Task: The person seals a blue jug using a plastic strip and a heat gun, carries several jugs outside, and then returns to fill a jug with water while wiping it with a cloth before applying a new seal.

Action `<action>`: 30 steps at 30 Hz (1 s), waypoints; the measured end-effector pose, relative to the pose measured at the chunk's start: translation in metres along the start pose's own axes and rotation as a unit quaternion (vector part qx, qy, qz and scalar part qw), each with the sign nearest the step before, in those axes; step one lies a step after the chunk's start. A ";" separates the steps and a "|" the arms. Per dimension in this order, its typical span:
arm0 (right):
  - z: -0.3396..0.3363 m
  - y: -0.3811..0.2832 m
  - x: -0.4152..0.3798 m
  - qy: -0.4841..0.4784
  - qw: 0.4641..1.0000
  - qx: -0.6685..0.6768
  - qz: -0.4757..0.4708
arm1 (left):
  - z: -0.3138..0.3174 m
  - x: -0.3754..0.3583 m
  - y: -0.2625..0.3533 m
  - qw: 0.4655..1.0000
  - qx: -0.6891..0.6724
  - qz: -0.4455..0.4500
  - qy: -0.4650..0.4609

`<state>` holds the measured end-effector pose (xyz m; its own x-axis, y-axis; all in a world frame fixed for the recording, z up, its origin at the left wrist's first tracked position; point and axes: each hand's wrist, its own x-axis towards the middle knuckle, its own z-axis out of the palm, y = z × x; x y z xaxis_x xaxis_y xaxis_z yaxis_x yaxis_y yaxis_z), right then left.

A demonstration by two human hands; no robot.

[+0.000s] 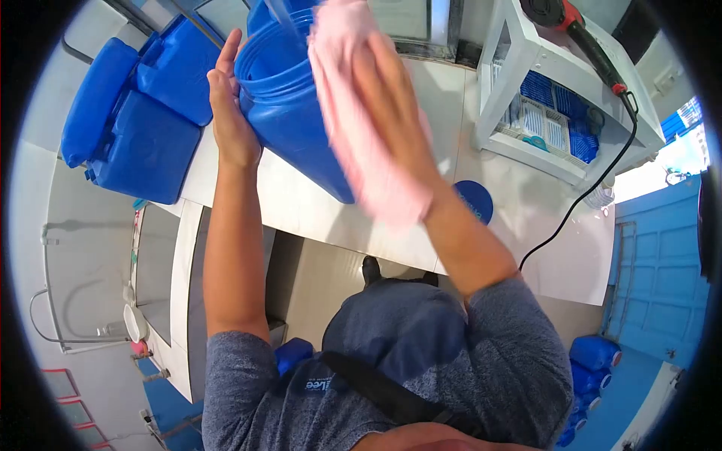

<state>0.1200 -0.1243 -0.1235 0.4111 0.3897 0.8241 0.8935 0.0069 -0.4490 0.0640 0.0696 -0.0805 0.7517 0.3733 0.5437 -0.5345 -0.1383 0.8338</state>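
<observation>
A blue plastic container [289, 124] with a wide threaded mouth stands tilted in view on the white counter, its lid off. My left hand [235, 120] rests along its left side, fingers stretched out and palm toward the plastic. My right hand [387, 105] grips a pink cloth [342, 98] against the container's right side; hand and cloth are smeared by motion. The cloth hides part of the rim and the right wall. To the right of my right forearm, a round blue lid [475, 201] lies on the counter.
More blue jerry cans [143, 143] stand at the left. A white shelf unit [553, 83] at the right holds blue-and-white packets, with a heat gun [575, 26] on top. Its black cord [583, 197] trails over the counter [541, 240]. Blue containers [590, 379] are stacked at lower right.
</observation>
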 end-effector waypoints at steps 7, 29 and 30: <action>-0.008 0.058 0.059 -0.008 0.943 0.252 0.216 | 0.009 -0.003 0.001 1.000 0.011 -0.011 0.008; 0.037 0.130 0.183 -0.221 0.949 0.111 0.198 | 0.003 -0.002 -0.003 0.999 0.006 0.027 0.015; 0.042 0.134 0.192 -0.229 0.935 0.166 0.214 | 0.004 -0.001 -0.002 1.000 0.009 0.025 0.014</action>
<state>0.3108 -0.0105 -0.0401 0.5295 0.7750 0.3450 0.5291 0.0162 -0.8484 0.0660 0.0660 -0.0827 0.7131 0.3909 0.5819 -0.5639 -0.1734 0.8075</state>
